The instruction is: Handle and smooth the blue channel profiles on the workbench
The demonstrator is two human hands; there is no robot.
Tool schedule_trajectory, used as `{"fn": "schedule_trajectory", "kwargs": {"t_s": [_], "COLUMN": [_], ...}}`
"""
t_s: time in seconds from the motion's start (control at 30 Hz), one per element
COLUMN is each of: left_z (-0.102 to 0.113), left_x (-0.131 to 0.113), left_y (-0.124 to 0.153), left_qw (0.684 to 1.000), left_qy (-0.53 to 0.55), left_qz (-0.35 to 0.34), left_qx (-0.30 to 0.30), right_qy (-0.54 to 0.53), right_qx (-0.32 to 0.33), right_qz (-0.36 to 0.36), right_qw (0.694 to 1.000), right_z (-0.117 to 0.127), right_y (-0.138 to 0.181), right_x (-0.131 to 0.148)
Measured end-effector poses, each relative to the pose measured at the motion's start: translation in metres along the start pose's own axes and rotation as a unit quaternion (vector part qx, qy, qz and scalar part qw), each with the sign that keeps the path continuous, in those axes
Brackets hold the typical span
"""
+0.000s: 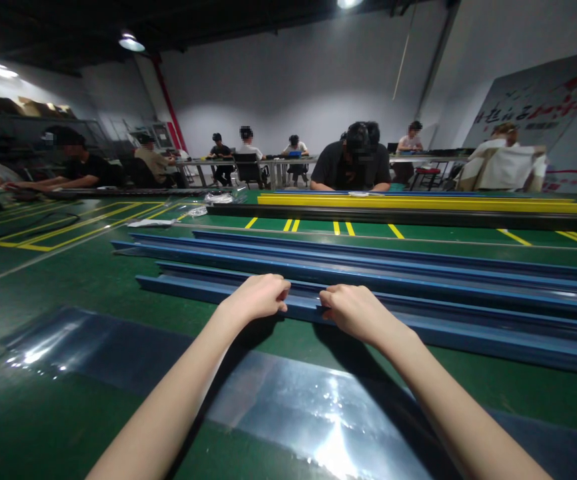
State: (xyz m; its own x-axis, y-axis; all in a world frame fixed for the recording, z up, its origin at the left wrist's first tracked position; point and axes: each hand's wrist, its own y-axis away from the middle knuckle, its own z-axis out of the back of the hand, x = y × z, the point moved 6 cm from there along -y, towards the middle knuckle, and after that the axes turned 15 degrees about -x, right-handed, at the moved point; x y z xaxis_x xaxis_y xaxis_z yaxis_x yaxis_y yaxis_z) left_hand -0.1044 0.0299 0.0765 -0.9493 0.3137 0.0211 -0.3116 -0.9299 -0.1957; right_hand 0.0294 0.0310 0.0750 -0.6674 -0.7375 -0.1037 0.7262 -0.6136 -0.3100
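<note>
Both my hands rest on the nearest of several long blue metal rails (468, 333) lying on the green floor. My left hand (258, 298) is curled over the rail's upper edge with its fingers closed on it. My right hand (351, 310) grips the same edge a short way to the right, fingers bent and pressed against the blue surface. The rail runs from the left end near the middle of the view out past the right edge.
A clear plastic film sheet (288, 400) lies on the floor under my forearms. Further blue rails (368, 257) lie behind, then a black and yellow rail stack (418, 203). A person (353, 163) bends over it. Other people sit at tables behind.
</note>
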Motion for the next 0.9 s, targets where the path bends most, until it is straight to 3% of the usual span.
{"fn": "schedule_trajectory", "kwargs": {"t_s": [0.2, 0.4, 0.7, 0.9], "left_z": [-0.002, -0.006, -0.013, -0.006], "left_x": [-0.006, -0.037, -0.043, -0.038], "left_y": [-0.001, -0.004, -0.006, -0.006], "left_qw": [1.0, 0.995, 0.99, 0.993], "left_qy": [0.009, 0.016, 0.008, -0.001], "left_qz": [-0.016, -0.082, -0.097, -0.083], "left_qx": [-0.015, -0.061, -0.103, -0.079], "right_qy": [-0.008, -0.014, 0.045, 0.059], "right_qx": [0.101, 0.158, 0.146, 0.107], "right_qz": [-0.075, -0.133, -0.067, -0.026], "right_qw": [0.992, 0.978, 0.986, 0.992], "right_z": [0.004, 0.005, 0.015, 0.01], "right_y": [0.01, 0.024, 0.02, 0.017], "right_x": [-0.033, -0.059, -0.039, -0.032]}}
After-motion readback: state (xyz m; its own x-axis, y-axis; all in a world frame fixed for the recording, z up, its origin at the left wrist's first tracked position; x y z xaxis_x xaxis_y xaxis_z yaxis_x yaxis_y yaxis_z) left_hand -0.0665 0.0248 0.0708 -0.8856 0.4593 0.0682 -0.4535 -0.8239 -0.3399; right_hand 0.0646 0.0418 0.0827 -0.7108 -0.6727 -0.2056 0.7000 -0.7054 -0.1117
